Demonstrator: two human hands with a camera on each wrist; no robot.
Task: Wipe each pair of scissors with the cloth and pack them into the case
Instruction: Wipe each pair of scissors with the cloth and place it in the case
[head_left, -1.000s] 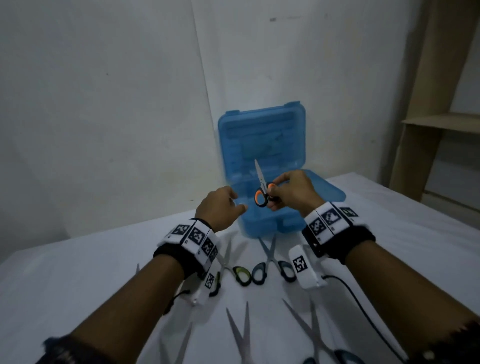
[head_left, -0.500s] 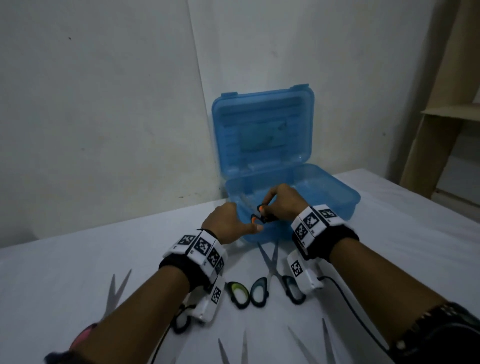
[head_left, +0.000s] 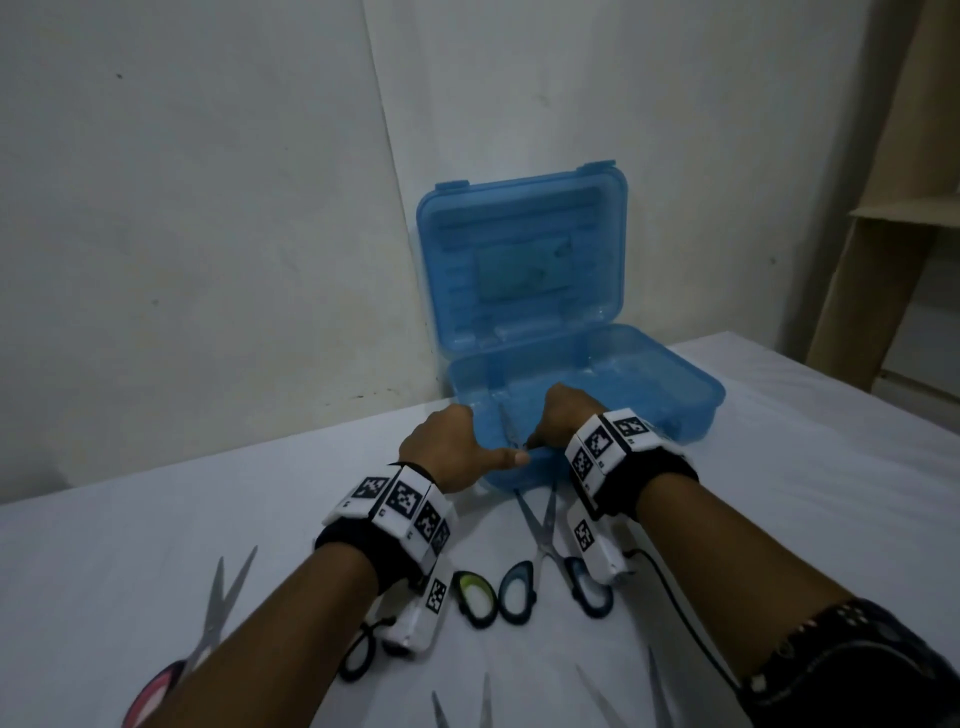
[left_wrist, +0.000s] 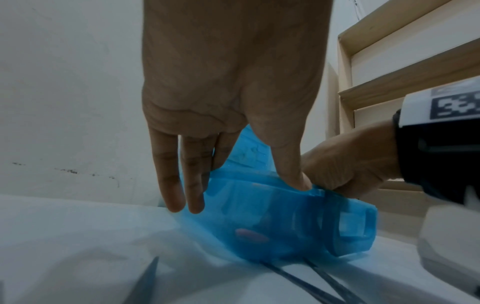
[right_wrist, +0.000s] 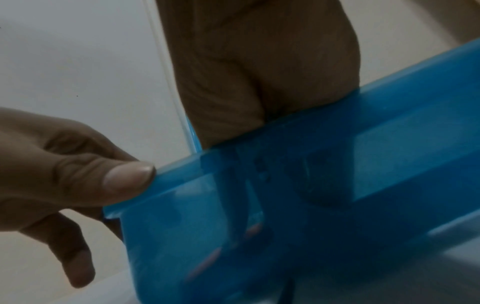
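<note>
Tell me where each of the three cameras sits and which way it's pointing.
Head: worn on the head, looking forward and down at the open blue case; both forearms, left hand and right hand show.
Left wrist: along the left hand's fingers toward the case's near wall.
Right wrist: along the right hand reaching into the case.
Both wrist views share the case and the other hand.
</note>
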